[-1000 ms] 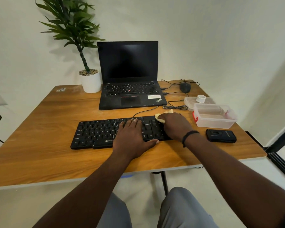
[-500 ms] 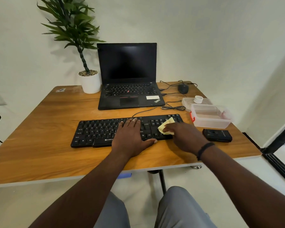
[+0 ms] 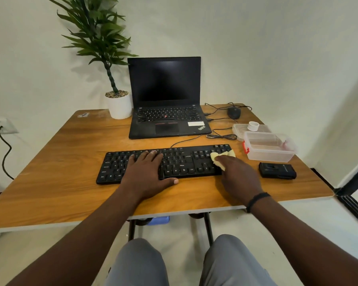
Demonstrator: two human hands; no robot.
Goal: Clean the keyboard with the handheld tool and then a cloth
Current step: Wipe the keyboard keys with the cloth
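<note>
Wooden desk (image 3: 50, 182): left hand (image 3: 147, 172) flat on keyboard (image 3: 180, 162), right hand (image 3: 236, 174) gripping yellow cloth (image 3: 219, 158) at right end. Prob cloth stage, tool part done imo.

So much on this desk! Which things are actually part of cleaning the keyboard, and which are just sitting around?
In use:
- keyboard
- yellow cloth, pressed on the keys by the right hand
- left hand, flat on the keyboard

Lying about:
- laptop
- potted plant
- mouse
- clear plastic box and its lid
- small black device
</note>
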